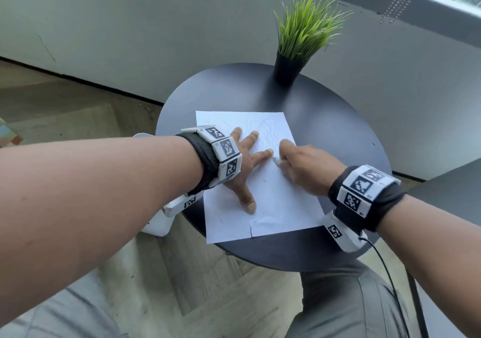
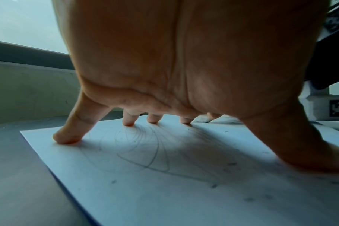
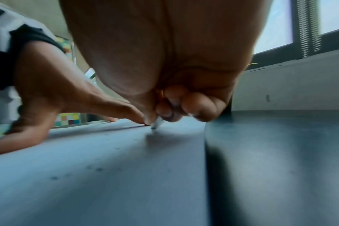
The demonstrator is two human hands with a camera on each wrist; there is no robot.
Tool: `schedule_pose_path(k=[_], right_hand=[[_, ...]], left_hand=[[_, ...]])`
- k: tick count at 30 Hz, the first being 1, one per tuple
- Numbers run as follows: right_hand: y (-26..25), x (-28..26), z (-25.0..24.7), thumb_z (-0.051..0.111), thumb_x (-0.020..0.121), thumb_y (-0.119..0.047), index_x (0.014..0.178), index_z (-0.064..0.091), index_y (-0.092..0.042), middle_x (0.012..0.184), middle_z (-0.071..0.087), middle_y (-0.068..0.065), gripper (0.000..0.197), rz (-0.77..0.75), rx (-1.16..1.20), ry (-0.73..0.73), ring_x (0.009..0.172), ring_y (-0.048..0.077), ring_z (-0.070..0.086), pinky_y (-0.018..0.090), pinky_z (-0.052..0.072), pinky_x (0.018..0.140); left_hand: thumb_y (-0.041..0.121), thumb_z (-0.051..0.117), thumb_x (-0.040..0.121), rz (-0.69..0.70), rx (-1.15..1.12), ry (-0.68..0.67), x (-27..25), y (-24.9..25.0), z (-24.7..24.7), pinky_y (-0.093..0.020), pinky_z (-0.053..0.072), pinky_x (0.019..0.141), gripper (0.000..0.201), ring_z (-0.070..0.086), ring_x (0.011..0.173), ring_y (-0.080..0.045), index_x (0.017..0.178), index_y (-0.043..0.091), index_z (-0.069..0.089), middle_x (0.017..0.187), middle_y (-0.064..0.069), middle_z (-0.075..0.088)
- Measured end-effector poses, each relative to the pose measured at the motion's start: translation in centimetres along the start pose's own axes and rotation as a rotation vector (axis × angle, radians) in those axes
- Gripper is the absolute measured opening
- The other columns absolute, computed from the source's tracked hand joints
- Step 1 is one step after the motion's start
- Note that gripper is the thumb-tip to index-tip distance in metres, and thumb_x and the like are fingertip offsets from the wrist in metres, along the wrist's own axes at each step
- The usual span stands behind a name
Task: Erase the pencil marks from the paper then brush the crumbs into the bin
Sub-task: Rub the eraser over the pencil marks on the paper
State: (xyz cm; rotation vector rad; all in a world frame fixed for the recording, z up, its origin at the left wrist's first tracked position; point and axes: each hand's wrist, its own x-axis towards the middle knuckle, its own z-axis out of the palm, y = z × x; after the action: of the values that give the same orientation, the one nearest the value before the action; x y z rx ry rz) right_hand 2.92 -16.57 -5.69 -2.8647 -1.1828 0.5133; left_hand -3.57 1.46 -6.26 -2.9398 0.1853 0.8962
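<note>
Setting: round dark table (image 1: 325, 119) by a grey wall, potted grass plant (image 1: 294, 49) at its far edge.
Paper (image 1: 273, 199): flat on the table, faint pencil marks (image 1: 263, 132) at its far end, small tear on the near edge.
Left hand (image 1: 242, 166): fingers spread straight, pressing the paper down.
Right hand (image 1: 309, 168): curled around a small white eraser (image 1: 276, 161), tip on the paper just beside the left forefinger.
Bin (image 1: 158, 220): white, on the floor left of the table, mostly hidden by the left arm.

Your head camera looks down from above on the round surface (image 1: 325, 134). Each wrist camera sits very low, under the palm, close to the fingers. All three views share the paper (image 1: 276, 202) (image 2: 164, 191) (image 3: 106, 168).
</note>
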Motion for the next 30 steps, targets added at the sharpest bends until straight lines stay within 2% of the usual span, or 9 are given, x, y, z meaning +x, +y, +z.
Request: schedule_pose_path(k=[3,5,8,10,12,17,22,26,30], right_hand=[[-1.6,-1.9,0.6,0.039,0.100,-0.046,0.108,0.042,-0.020,0.089,0.059,0.002,0.027,-0.186,0.037,-0.138,0.077,0.027,0.052,0.038,0.047,0.070],[-0.9,-2.1,0.2,0.040,0.097,-0.049,0.103,0.045,-0.023,0.090,0.062,0.004,0.027,-0.109,0.092,-0.151,0.079,0.027,0.055,0.037,0.048,0.072],[0.4,-1.9,0.1,0.040,0.099,-0.048,0.095,0.040,-0.021,0.080,0.057,0.006,0.027,0.028,0.098,-0.012,0.075,0.033,0.054,0.040,0.047,0.067],[-0.5,-2.6,0.5,0.040,0.101,-0.042,0.098,0.039,-0.018,0.081,0.056,0.003,0.024,-0.082,0.036,-0.044,0.076,0.033,0.053,0.038,0.041,0.064],[-1.4,-3.7,1.0,0.043,0.099,-0.040,0.103,0.043,-0.021,0.088,0.059,0.001,0.020,-0.197,0.053,-0.150,0.081,0.028,0.055,0.036,0.043,0.069],[0.5,-2.7,0.1,0.042,0.100,-0.046,0.094,0.039,-0.021,0.082,0.059,0.005,0.026,0.012,0.091,0.005,0.075,0.033,0.054,0.041,0.048,0.067],[-2.8,-4.2,1.2,0.041,0.099,-0.045,0.101,0.043,-0.022,0.092,0.062,0.004,0.022,-0.243,0.048,-0.157,0.082,0.028,0.055,0.039,0.047,0.072],[0.1,-1.8,0.2,0.049,0.095,-0.055,0.094,0.045,-0.029,0.085,0.062,0.001,0.026,0.058,0.212,-0.061,0.079,0.023,0.058,0.038,0.050,0.072],[1.2,-1.5,0.5,0.045,0.095,-0.056,0.090,0.043,-0.030,0.085,0.062,0.002,0.027,0.123,0.183,-0.048,0.077,0.023,0.059,0.043,0.052,0.075]], left_hand=[[0.086,0.071,0.055,0.002,-0.011,-0.007,-0.1,-0.1,0.0,-0.073,0.013,0.114,0.142,-0.020,0.150,-0.046,0.156,0.042,-0.019,0.166,-0.006,-0.026],[0.086,0.071,0.055,-0.001,-0.017,-0.012,-0.1,0.0,-0.2,-0.073,0.012,0.113,0.142,-0.020,0.150,-0.045,0.155,0.043,-0.020,0.165,-0.005,-0.026],[0.087,0.071,0.056,-0.001,-0.011,-0.010,-0.3,0.0,-0.3,-0.073,0.014,0.113,0.142,-0.019,0.150,-0.045,0.155,0.043,-0.020,0.166,-0.004,-0.025],[0.085,0.071,0.057,-0.005,-0.013,-0.012,-0.5,0.0,-0.2,-0.072,0.013,0.114,0.141,-0.019,0.150,-0.044,0.156,0.042,-0.020,0.166,-0.004,-0.026],[0.085,0.071,0.057,-0.008,-0.013,-0.011,-0.5,0.1,-0.2,-0.071,0.012,0.115,0.141,-0.019,0.150,-0.044,0.156,0.042,-0.020,0.166,-0.004,-0.026],[0.085,0.072,0.057,-0.008,-0.015,-0.009,-0.5,0.2,-0.3,-0.071,0.013,0.114,0.141,-0.019,0.151,-0.044,0.156,0.043,-0.019,0.166,-0.004,-0.025],[0.087,0.071,0.056,-0.004,-0.011,-0.007,-0.4,0.0,-0.2,-0.070,0.013,0.115,0.141,-0.019,0.151,-0.044,0.156,0.042,-0.020,0.166,-0.004,-0.026],[0.088,0.066,0.061,0.004,-0.022,0.002,-0.9,0.1,-0.1,-0.070,0.014,0.114,0.135,-0.018,0.152,-0.040,0.156,0.043,-0.019,0.166,-0.002,-0.026],[0.094,0.058,0.061,0.040,-0.023,0.060,-1.7,-1.5,0.6,-0.072,0.017,0.114,0.126,-0.011,0.154,-0.029,0.156,0.048,-0.010,0.168,0.003,-0.019]])
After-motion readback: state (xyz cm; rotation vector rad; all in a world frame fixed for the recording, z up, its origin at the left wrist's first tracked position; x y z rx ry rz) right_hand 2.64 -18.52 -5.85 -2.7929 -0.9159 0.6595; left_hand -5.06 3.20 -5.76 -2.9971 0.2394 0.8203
